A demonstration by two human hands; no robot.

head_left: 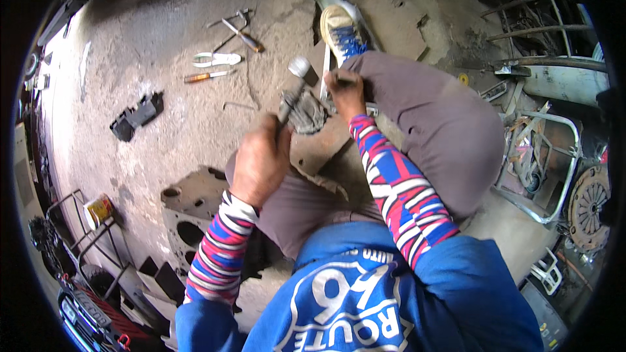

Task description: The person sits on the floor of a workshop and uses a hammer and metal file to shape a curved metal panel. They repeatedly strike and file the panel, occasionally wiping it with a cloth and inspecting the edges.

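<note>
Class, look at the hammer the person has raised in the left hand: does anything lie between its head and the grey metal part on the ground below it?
Nothing visible does. The left hand grips the hammer above the grey metal part. The right hand sits at the part's right side, out of the way.

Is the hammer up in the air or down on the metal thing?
Up. The left hand grips the handle, and the hammer head sits above the grey metal part, apart from it. The right hand steadies a thin tool there.

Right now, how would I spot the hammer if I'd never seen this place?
Find the person's grey-trousered knees in the middle of the concrete floor. In front of them the left hand grips a hammer above a grey metal part. Unlike the tools lying farther off, it is raised, with a round silver head.
</note>
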